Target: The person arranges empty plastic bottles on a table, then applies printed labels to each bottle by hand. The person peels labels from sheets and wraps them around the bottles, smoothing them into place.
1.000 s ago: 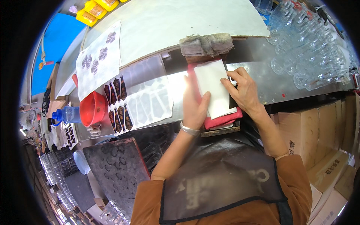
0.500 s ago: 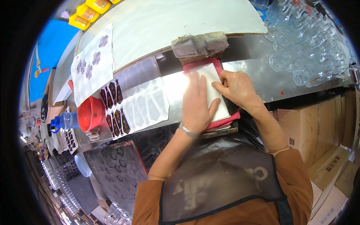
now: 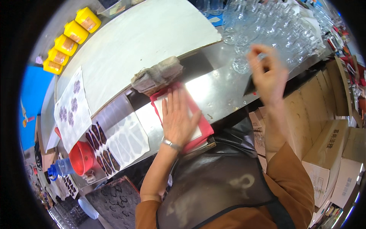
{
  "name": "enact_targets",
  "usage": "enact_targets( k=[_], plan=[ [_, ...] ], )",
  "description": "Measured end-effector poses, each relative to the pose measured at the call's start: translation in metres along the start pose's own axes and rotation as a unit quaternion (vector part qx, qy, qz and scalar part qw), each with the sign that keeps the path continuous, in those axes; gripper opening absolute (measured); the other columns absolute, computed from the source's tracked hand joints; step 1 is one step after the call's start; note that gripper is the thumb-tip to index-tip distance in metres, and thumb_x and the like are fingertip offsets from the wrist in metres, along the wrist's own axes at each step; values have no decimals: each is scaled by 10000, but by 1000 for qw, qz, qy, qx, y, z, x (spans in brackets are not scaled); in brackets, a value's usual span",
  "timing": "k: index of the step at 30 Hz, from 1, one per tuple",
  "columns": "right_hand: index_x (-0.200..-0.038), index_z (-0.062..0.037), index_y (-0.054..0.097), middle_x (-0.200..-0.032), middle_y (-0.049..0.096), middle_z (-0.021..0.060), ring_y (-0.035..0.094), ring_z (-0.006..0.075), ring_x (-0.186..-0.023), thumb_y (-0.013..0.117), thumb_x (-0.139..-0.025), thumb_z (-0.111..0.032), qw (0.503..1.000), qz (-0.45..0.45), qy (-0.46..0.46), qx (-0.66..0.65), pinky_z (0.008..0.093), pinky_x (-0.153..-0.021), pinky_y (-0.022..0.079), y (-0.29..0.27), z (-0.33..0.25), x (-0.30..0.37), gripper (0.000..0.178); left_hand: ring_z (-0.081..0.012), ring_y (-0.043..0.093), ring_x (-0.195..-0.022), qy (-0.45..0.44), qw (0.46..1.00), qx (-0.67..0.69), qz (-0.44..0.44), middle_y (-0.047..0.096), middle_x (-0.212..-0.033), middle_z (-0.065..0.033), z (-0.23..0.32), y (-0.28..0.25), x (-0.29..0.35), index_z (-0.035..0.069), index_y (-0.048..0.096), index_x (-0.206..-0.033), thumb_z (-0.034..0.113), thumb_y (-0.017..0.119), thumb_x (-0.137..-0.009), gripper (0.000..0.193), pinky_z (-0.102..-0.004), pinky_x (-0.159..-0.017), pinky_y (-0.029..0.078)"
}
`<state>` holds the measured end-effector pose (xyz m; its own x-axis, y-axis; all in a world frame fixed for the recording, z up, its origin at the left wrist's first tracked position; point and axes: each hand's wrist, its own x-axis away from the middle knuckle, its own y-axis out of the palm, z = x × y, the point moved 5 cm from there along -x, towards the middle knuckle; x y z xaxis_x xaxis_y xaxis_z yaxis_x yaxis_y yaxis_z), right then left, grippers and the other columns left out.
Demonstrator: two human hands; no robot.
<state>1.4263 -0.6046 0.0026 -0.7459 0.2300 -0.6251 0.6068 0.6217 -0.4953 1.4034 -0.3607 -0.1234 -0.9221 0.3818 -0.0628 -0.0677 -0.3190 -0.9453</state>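
My left hand [image 3: 178, 120] lies flat, fingers stretched, on a white sheet or pad [image 3: 195, 131]. Under that sheet is a pinkish-red cloth [image 3: 206, 129] spread over a block-like support at the counter's front edge. A folded grey rag [image 3: 157, 76] rests at the far end of the support. Off to the right, my right hand [image 3: 267, 72] is raised and smeared by motion, its fingers bent. It is nearest to the clear stemmed glasses [image 3: 267, 28]; one glass base [image 3: 240, 65] stands just left of it. Whether the right hand holds anything cannot be made out.
A sheet of dark tie-shaped decals [image 3: 102, 149] lies left on the metal counter [image 3: 225, 89], beside a red bowl [image 3: 81, 158] and a blue-capped bottle [image 3: 63, 168]. Yellow bottles [image 3: 65, 44] line the back left, behind a white board [image 3: 133, 34]. Cardboard boxes [image 3: 324, 152] stand right.
My right hand has left the white sheet and swung right toward the glasses. The left hand stays flat on the sheet. The whole view has turned right.
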Motion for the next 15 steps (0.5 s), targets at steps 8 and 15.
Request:
enact_targets(
  k=[8,15],
  plan=[
    [-1188,-92,658,-887,696,90,564,200,-588,695,-889,-303,947,16,-200,253,342,-634,472,-5,73,-76,368,-388,259,-1476,21,998,45,26,304,-1577,-243,7,3,-4,-25,335,-1504,419,552,-967,730,-487,-1212,166],
    [-1186,-97,632,-909,695,17,577,93,-618,681,-913,-293,991,-102,-6,82,260,-598,460,-15,46,-46,340,-312,490,-1348,4,898,410,161,535,-1434,-180,-21,-48,16,11,530,-1385,138,636,-925,489,-392,-1129,357]
  ],
)
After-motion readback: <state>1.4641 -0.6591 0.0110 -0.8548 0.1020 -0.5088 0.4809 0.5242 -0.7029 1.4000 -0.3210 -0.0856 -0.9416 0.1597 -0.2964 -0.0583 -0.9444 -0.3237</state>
